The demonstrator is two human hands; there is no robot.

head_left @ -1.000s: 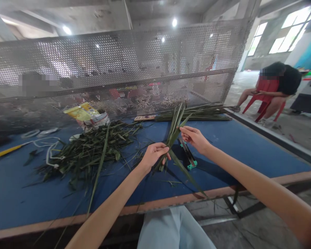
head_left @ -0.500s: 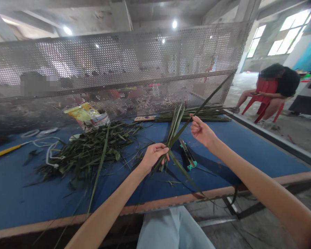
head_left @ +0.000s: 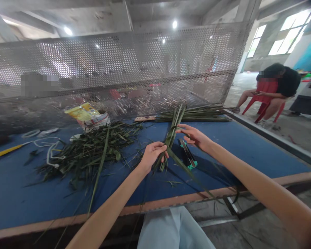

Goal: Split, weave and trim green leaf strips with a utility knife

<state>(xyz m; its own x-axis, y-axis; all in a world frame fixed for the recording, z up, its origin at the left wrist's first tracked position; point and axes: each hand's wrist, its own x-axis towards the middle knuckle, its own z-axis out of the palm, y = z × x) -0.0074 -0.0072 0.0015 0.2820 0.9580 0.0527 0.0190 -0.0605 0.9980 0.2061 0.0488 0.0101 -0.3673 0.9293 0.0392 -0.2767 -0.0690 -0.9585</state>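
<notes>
As left hand [head_left: 152, 155] pinches leaf strips [head_left: 171, 136]; right hand [head_left: 194, 136] higher

Figure: heap of cut leaves [head_left: 85, 152] left of my left hand [head_left: 152, 155], black tool with teal ends [head_left: 188, 154] just below my right hand [head_left: 194, 136], bundle of long stalks [head_left: 197, 116] beyond both hands, perforated metal screen [head_left: 114, 69] farther beyond, person [head_left: 287, 83] seated on a red plastic chair [head_left: 265, 86] well right of my right hand.

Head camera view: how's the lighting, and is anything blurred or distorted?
In the head view, the windows glare white; the perforated screen bends with wide-angle distortion; the right arm casts a soft shadow on the blue table; the leaf strips look fairly sharp.
</notes>
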